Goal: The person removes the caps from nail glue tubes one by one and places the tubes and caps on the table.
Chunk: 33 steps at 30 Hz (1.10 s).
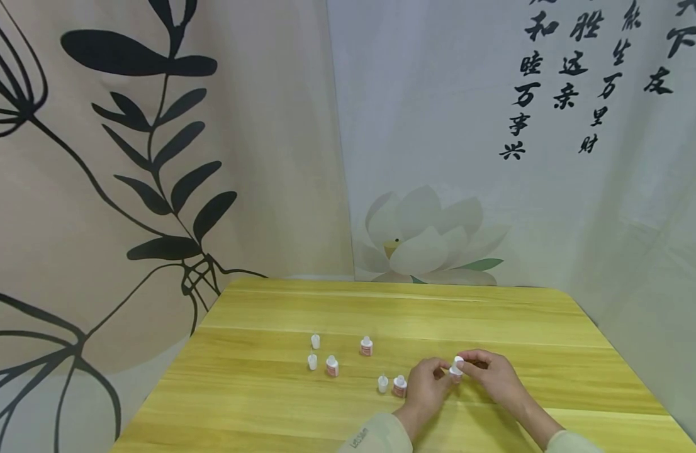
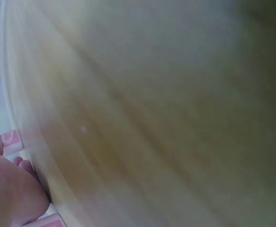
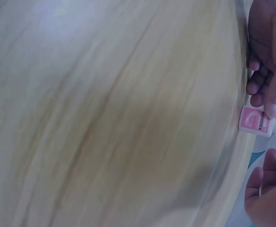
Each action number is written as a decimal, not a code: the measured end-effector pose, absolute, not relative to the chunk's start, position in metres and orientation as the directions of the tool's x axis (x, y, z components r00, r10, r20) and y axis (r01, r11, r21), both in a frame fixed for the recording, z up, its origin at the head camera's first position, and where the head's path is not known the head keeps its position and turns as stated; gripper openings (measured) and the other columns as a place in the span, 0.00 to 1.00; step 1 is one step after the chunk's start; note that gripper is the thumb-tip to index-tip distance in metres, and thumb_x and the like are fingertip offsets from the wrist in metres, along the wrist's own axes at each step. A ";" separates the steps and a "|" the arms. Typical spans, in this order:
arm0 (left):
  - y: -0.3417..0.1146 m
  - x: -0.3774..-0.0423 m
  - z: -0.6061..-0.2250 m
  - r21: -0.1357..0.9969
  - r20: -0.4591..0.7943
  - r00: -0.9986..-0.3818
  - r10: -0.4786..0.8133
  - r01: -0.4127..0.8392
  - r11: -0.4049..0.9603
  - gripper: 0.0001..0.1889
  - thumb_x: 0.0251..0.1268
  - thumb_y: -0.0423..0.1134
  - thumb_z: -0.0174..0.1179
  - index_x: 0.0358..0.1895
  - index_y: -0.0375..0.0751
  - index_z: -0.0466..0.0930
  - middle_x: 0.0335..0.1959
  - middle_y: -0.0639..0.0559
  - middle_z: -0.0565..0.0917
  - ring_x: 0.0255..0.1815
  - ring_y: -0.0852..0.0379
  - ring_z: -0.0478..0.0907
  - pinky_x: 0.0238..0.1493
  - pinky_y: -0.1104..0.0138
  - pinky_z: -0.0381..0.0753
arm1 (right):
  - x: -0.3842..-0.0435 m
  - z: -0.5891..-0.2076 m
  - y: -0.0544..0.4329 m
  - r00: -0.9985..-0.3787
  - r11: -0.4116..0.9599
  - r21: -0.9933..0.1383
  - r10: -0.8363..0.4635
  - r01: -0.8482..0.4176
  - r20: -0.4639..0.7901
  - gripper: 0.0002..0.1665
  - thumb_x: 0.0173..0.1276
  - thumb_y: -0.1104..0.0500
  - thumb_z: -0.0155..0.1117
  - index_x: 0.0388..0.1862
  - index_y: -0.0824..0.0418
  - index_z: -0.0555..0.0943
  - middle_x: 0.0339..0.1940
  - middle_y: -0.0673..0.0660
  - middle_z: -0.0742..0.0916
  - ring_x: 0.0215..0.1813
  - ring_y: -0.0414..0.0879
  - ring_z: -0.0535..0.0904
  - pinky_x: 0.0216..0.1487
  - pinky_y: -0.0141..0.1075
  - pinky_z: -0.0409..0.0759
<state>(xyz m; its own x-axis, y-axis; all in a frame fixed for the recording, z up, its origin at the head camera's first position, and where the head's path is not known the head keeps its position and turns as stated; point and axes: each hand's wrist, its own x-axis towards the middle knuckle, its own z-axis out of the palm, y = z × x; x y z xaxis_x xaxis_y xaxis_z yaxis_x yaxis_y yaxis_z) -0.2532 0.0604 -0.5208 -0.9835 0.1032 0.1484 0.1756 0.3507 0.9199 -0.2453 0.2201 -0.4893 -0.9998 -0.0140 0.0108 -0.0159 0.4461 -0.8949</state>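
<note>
My left hand (image 1: pixel 429 387) pinches a small white bottle (image 3: pixel 255 120) with a pink label, which stands on the table near its right side. The thumb and fingers of my right hand (image 1: pixel 495 376) hold the white cap (image 1: pixel 459 360) at the top of that bottle. Whether the cap sits on the neck or just above it, I cannot tell. Just left of my left hand stands another pink-labelled bottle (image 1: pixel 399 387) with its nozzle bare, and a loose white cap (image 1: pixel 383 384) is beside it. The left wrist view catches part of the left hand (image 2: pixel 12 191) and the held bottle (image 2: pixel 11 139).
Farther left on the wooden table (image 1: pixel 257 402) stand two more bottles, one nearer (image 1: pixel 332 367) and one toward the back (image 1: pixel 366 346). Two loose caps, a front one (image 1: pixel 312 362) and a rear one (image 1: pixel 315 341), are beside them. A printed curtain (image 1: pixel 280 157) hangs behind the table.
</note>
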 end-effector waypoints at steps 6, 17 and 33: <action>0.061 -0.255 -0.522 0.931 0.106 -0.989 0.107 0.137 0.340 0.08 0.56 0.43 0.72 0.37 0.48 0.87 0.26 0.62 0.76 0.27 0.67 0.69 0.31 0.70 0.70 | -0.245 -0.489 0.221 -0.998 0.506 -0.860 -0.025 -0.064 0.060 0.19 0.70 0.53 0.67 0.53 0.64 0.83 0.49 0.56 0.86 0.53 0.52 0.79 0.48 0.44 0.80; 0.063 -0.257 -0.523 0.928 0.104 -0.989 0.107 0.135 0.348 0.07 0.55 0.43 0.72 0.36 0.50 0.88 0.24 0.63 0.75 0.26 0.67 0.69 0.29 0.71 0.70 | -0.249 -0.490 0.226 -0.997 0.501 -0.862 -0.051 -0.081 0.064 0.22 0.67 0.54 0.69 0.55 0.66 0.82 0.50 0.57 0.86 0.51 0.50 0.79 0.46 0.40 0.78; 0.063 -0.256 -0.522 0.930 0.106 -0.989 0.104 0.136 0.342 0.07 0.55 0.41 0.72 0.38 0.49 0.89 0.24 0.64 0.73 0.27 0.68 0.68 0.29 0.72 0.70 | -0.254 -0.495 0.236 -0.994 0.410 -0.910 -0.111 -0.062 0.017 0.21 0.67 0.55 0.70 0.54 0.65 0.82 0.50 0.58 0.85 0.48 0.49 0.78 0.47 0.44 0.78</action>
